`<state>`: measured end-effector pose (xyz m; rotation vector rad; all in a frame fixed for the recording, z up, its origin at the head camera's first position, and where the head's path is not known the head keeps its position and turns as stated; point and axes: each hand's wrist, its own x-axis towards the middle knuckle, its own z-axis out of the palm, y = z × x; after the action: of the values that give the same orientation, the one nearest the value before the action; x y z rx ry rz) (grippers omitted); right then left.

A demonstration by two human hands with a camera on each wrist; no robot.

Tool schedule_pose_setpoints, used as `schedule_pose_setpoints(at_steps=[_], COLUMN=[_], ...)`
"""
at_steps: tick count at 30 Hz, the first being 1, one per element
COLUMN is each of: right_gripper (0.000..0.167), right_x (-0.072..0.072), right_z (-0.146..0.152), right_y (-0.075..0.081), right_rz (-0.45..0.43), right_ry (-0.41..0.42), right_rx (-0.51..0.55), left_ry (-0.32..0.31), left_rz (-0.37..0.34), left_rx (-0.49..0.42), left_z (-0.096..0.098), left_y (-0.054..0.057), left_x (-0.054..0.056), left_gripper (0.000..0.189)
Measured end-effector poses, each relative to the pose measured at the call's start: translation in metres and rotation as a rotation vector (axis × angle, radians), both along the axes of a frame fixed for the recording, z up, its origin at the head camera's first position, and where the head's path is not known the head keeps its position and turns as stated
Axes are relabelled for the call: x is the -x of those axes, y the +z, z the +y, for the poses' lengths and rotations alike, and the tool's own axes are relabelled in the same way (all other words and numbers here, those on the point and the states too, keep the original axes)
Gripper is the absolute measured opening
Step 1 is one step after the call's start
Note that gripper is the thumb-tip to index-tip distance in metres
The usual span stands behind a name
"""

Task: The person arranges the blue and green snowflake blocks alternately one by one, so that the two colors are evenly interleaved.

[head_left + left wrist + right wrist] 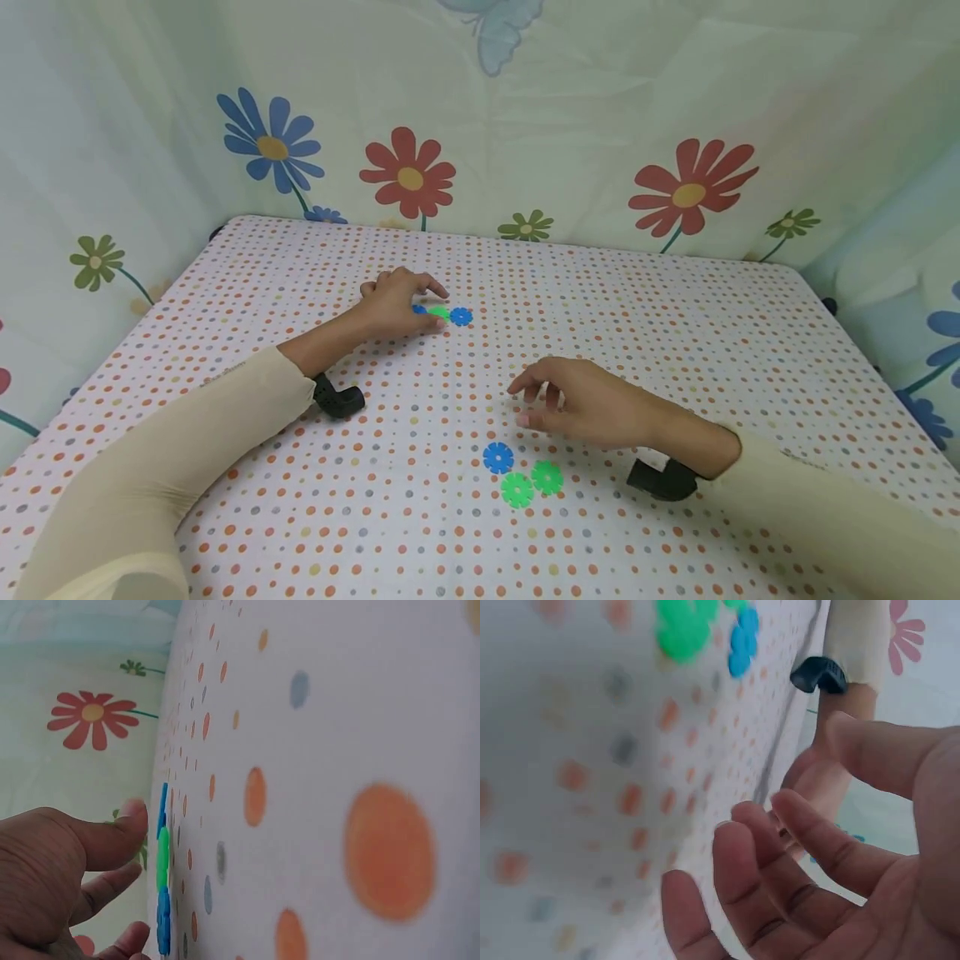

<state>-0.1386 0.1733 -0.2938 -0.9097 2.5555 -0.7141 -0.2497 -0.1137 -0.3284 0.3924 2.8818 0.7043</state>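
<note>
A pale curtain (570, 108) printed with flowers stands across 12 o'clock, probably hung to screen off the work. Below it spreads a table (712, 333) under a spotted cloth. Two cream sleeves come in, the left sleeve (195, 450) from 7 o'clock and the right sleeve (810, 508) from 4 o'clock. The left hand (396, 307) is unclenched, gripping nothing, its thumb and forefinger parted on opposite sides of a row of discs, which seems to be why it lies so low there; whether it touches them I cannot tell. The right hand (588, 404) hovers nearer the body, fingers loosely bent around nothing, perhaps kept aside to leave the row to the other. Each wrist wears a black clip (341, 400), evidently for a camera. Smallest are the discs, thin, bright and flat, with notched rims. The row holds a blue disc (418, 309), partly hidden, then a green disc (439, 313) and another blue disc (461, 317) towards 3 o'clock. At 5 o'clock from the row lies a looser group, perhaps spaced for picking singly: a blue disc (498, 458) at its 10 o'clock, green discs (517, 490) at 6 and 3.
</note>
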Motion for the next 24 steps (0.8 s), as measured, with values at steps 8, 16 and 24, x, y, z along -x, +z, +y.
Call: schedule_pose_setpoints(at_steps=[8, 16, 24], right_gripper=[0.026, 0.031, 0.033], right_x=[-0.031, -0.034, -0.034], right_z=[0.033, 0.034, 0.028], right_y=[-0.007, -0.019, -0.021], right_rz=[-0.021, -0.01, 0.043], right_ry=[-0.004, 0.018, -0.009], right_rx=[0.001, 0.04, -0.017], left_ry=[0.052, 0.08, 0.066], left_rz=[-0.095, -0.069, -0.025], left_rx=[-0.162, -0.125, -0.058], left_z=[0.015, 0.017, 0.018], left_y=[-0.002, -0.004, -0.007], left_x=[0.004, 0.003, 0.004], left_gripper=[0.039, 0.038, 0.039])
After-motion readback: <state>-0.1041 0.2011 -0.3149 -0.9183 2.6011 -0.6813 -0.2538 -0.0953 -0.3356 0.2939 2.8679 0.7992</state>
